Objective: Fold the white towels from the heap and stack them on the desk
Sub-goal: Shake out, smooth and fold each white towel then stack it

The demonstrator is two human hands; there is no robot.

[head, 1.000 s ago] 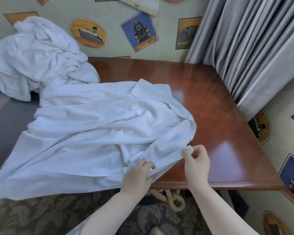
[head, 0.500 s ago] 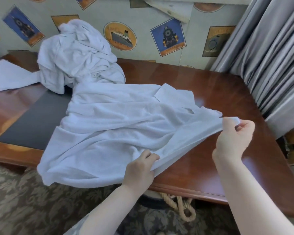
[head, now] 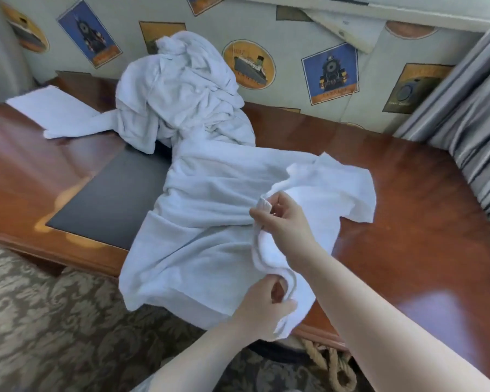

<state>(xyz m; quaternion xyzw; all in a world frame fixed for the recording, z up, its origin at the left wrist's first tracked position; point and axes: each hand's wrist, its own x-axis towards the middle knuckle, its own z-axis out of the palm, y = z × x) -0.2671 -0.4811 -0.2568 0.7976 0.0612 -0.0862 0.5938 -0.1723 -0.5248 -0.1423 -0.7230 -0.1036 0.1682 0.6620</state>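
On the surface (head: 408, 210), the white towel (head: 210, 222) spreads toward 11 o'clock from both hands; left hand (head: 262, 306) and right hand (head: 286, 219) each pinch its near edge.

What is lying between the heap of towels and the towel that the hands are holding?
Nothing separate: in the head view the held towel runs straight up to the heap and touches it. Left of that junction shows a dark desk pad.

We see two bare forearms coming in from six o'clock, no sleeves, watch or rings on either. The left hand (head: 262, 305) and right hand (head: 285, 219) are ungloved. At six o'clock, a sliver of pale grey clothing (head: 142, 386) shows under the left arm.
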